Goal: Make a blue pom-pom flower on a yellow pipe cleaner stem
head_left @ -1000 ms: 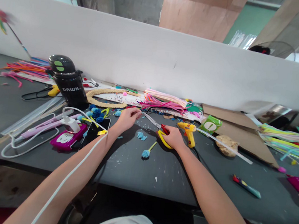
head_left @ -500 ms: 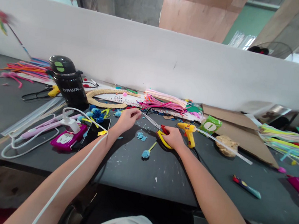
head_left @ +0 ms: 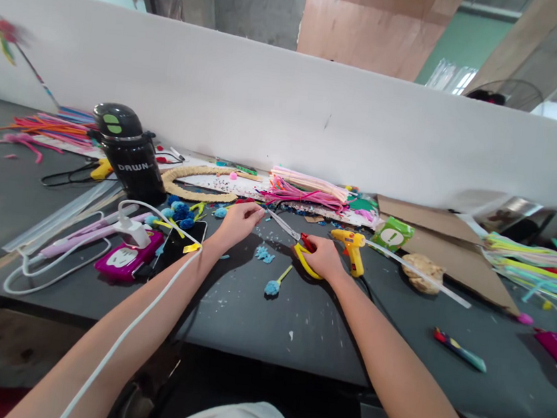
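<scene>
Compared with half a second ago, almost nothing changes: the left hand [head_left: 241,223] keeps its fingertips pinched together, though whatever they may hold is too small to tell, and the right hand [head_left: 324,257] stays wrapped around the red-and-yellow handles of the scissors [head_left: 286,227], whose tips point at the left fingertips above the middle of the desk [head_left: 264,333]. Nearer the desk's front edge, a blue pompom on a yellow-green stem [head_left: 272,287] lies unmoved beside blue scraps [head_left: 264,254]. A white cable [head_left: 131,326] drapes across the left forearm, next to a smartphone [head_left: 168,255] and a magenta power strip [head_left: 128,257]. A yellow glue gun [head_left: 353,250] crowds the right hand; a black bottle [head_left: 130,162] stands toward the back left.
</scene>
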`<action>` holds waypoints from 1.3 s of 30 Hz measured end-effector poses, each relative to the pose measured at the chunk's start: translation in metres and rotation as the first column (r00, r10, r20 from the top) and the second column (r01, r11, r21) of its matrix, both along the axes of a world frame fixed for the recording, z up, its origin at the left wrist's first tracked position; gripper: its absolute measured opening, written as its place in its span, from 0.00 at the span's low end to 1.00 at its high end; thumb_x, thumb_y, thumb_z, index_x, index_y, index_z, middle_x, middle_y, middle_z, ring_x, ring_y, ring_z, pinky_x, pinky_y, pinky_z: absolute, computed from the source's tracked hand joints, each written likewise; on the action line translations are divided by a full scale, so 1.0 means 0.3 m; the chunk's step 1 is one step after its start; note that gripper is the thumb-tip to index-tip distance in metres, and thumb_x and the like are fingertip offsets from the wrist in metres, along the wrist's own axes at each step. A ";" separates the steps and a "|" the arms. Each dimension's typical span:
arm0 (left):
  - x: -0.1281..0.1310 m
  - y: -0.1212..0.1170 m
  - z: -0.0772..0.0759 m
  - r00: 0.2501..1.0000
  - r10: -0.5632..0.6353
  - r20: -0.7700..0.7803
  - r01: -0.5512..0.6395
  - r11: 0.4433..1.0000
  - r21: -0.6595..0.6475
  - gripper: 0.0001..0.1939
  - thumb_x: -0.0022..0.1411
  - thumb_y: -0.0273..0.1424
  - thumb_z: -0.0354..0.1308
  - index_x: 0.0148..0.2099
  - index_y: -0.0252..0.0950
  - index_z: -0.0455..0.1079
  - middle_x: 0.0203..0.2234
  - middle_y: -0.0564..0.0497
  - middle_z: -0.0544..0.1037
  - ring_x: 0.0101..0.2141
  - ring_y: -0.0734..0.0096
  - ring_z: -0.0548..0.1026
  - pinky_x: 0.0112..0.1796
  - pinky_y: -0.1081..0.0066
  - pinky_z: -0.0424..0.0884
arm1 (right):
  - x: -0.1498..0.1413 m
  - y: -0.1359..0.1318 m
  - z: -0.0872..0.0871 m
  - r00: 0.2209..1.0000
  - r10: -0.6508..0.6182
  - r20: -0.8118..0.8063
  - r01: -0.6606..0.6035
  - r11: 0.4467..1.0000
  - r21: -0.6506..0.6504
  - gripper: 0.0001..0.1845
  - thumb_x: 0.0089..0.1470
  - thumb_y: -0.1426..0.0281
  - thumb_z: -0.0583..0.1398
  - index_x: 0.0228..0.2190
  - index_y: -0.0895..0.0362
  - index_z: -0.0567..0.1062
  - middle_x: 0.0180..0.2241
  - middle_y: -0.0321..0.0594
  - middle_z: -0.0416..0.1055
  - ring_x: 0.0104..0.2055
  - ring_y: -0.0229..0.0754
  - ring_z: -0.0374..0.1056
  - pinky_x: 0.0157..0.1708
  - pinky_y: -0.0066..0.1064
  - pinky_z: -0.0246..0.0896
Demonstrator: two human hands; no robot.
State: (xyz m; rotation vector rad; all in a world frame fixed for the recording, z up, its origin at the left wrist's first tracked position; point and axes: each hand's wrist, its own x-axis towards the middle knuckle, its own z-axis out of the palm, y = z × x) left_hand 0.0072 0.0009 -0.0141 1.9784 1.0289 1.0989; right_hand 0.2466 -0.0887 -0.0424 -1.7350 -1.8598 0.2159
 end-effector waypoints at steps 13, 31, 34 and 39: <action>0.000 -0.001 0.000 1.000 -0.019 0.000 0.019 1.000 -0.004 0.14 0.61 0.39 0.52 0.31 0.34 0.70 0.23 0.51 0.73 0.26 0.71 0.69 0.28 0.73 0.63 | 0.007 0.011 -0.007 1.000 0.018 -0.004 -0.018 1.000 -0.018 0.18 0.50 0.55 0.60 0.24 0.58 0.75 0.22 0.39 0.71 0.25 0.39 0.63 0.25 0.27 0.49; -0.003 -0.006 0.010 1.000 -0.017 0.000 0.017 1.000 -0.005 0.14 0.61 0.38 0.51 0.29 0.34 0.69 0.21 0.52 0.72 0.24 0.73 0.67 0.27 0.73 0.61 | 0.003 0.005 -0.002 1.000 0.024 0.008 -0.024 1.000 -0.015 0.17 0.50 0.55 0.60 0.25 0.57 0.74 0.23 0.38 0.71 0.25 0.38 0.63 0.25 0.27 0.49; -0.004 -0.006 0.009 1.000 -0.016 -0.008 0.016 1.000 -0.001 0.15 0.61 0.39 0.51 0.29 0.34 0.69 0.20 0.53 0.71 0.24 0.73 0.66 0.26 0.73 0.60 | 0.006 0.008 -0.004 1.000 0.026 0.013 -0.026 1.000 -0.016 0.16 0.50 0.57 0.60 0.25 0.57 0.75 0.23 0.39 0.72 0.26 0.39 0.64 0.26 0.28 0.50; -0.006 -0.006 0.012 1.000 -0.006 -0.020 0.006 1.000 0.000 0.15 0.62 0.38 0.51 0.28 0.34 0.68 0.20 0.53 0.70 0.23 0.73 0.65 0.26 0.73 0.59 | 0.006 0.008 -0.004 1.000 0.027 0.010 -0.027 0.999 -0.019 0.17 0.51 0.56 0.60 0.26 0.57 0.75 0.24 0.39 0.73 0.26 0.39 0.64 0.26 0.28 0.50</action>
